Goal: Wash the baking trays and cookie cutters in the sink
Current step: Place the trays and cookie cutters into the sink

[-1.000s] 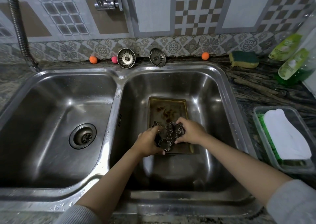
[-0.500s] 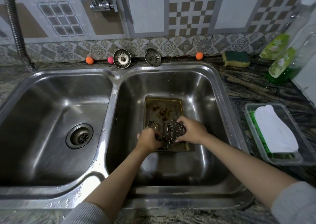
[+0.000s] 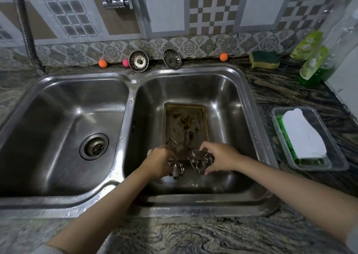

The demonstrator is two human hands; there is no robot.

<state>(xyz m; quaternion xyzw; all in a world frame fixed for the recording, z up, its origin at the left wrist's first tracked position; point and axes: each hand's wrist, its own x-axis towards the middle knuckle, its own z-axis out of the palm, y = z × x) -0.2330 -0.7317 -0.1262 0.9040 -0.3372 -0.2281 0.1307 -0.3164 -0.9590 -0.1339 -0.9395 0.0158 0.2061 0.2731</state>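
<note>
we see both hands low in the right basin of a double steel sink (image 3: 249,91). the left hand (image 3: 157,161) is closed around a few metal cookie cutters (image 3: 175,167), one poking out above its fingers and one below. the right hand (image 3: 219,159) pinches a bear-shaped cookie cutter (image 3: 199,159) between thumb and fingertips. just behind them a stained baking tray (image 3: 185,124) lies flat on the basin floor. two sink strainers (image 3: 138,61) lean at the back rim, a green and yellow sponge (image 3: 264,59) sits on the counter to the right, near green dish soap bottles (image 3: 313,66).
</note>
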